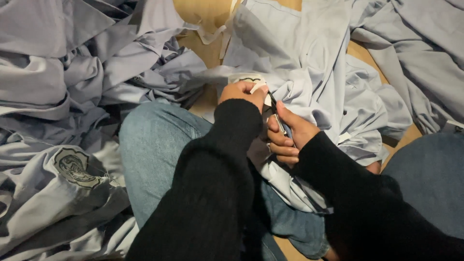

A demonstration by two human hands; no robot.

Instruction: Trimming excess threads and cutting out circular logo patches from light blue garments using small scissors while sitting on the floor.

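My left hand (241, 93) pinches a white patch (249, 79) sewn on a pale blue shirt (309, 63) that lies over my lap. My right hand (289, 135) grips a small thin metal tool (276, 115), scissors or a thread cutter, with its tip pointing at the edge of the patch just below my left fingers. Both arms wear black sleeves. My legs in blue jeans (154, 150) are under the shirt.
A heap of pale blue shirts (63, 72) fills the left side, one with a round embroidered badge (73, 166). More shirts (420, 53) lie at the upper right. Brown floor (205, 19) shows at the top centre. A dark blue rounded surface (430, 179) sits at the right.
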